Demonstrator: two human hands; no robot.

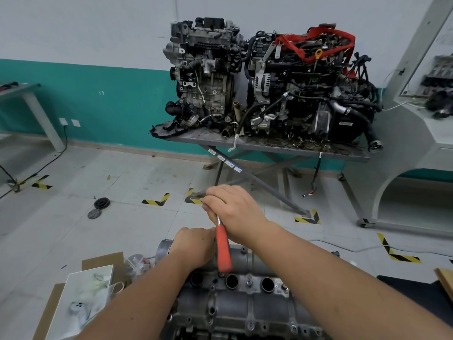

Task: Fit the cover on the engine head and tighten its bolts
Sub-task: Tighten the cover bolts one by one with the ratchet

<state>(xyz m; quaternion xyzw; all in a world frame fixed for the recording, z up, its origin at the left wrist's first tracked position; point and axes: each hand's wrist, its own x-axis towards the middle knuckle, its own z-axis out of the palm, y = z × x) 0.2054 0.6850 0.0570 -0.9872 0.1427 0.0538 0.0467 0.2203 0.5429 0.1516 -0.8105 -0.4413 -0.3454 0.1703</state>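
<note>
Cover (245,285) sits on the engine head (232,320), low and central. Right hand (232,207) curls tight round the upper end of an orange-handled wrench (223,251); left hand (193,246) rests beside the handle, its fingers hidden so I cannot tell their grip

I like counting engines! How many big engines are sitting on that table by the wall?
2. A grey engine stands on the table's left side, and an engine with red strap stands beside it on the right.
</note>
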